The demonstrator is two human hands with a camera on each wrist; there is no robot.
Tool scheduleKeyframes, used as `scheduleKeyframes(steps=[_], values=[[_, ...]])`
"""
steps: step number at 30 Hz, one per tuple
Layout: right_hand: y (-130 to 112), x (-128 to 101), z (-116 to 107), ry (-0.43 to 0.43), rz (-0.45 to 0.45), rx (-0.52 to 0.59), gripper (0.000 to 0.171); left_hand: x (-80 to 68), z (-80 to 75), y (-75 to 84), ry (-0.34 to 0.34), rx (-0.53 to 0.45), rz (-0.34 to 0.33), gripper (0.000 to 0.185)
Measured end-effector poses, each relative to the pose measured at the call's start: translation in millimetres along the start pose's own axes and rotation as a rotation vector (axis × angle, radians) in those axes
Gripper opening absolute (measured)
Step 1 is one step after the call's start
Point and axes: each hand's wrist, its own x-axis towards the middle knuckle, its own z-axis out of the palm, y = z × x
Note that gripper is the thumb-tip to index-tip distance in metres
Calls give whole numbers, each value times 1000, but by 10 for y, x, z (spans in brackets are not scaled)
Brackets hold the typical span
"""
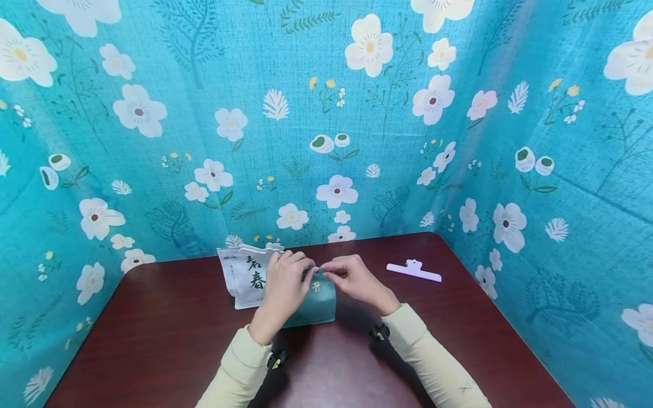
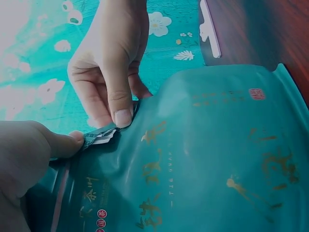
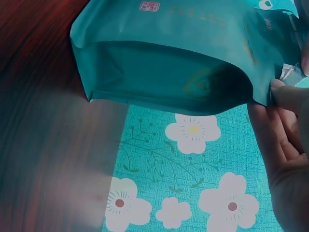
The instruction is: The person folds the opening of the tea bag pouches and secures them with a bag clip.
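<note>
Pinched between my two hands is the top edge of a teal bag; it stands on the dark wooden table, just in front of me and roughly in the middle of it. Starting at the left, a white bag with dark lettering stands just behind and beside the teal one, partly hidden by my left hand; I cannot tell whether the two bags touch. That left hand wraps over the left side of the teal bag, fingers curled, and its thumb presses the folded strip at the mouth against the fingers, so the grip is narrow and closed on the bag's top; the wrist view shows the crumpled strip sticking out just past the thumb tip. Right beside it, my right hand meets the same edge; its thumb and fingers nip the rim tightly, the thumbnail flat against the teal film, with little gap between the fingertips of both hands. From the right wrist view the bag's lower gusset and side show, and my right fingers sit at its upper corner, where a bit of pale lining peeks out. Further right, well apart from the bags, a white clip lies flat on the table near the flowered blue backdrop.
</note>
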Motion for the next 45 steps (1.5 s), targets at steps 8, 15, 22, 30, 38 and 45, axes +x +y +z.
scheduleKeyframes(steps=[8, 15, 22, 30, 38, 45], values=[[86, -68, -78, -91, 68, 96, 28, 6, -25, 3, -34, -19, -27, 5], [67, -41, -78, -69, 38, 35, 26, 12, -40, 25, -38, -12, -23, 7], [68, -44, -70, -67, 25, -15, 25, 1, -37, 36, -14, -4, -14, 5], [34, -44, -75, -73, 19, -16, 24, 5, -27, 29, -9, -15, -13, 5], [-45, -5, -20, -52, 6, 68, 25, -5, -22, 23, -7, 2, -15, 6], [-108, 59, 60, 62, -51, 18, 20, 1, -18, 52, 23, 10, 10, 6]])
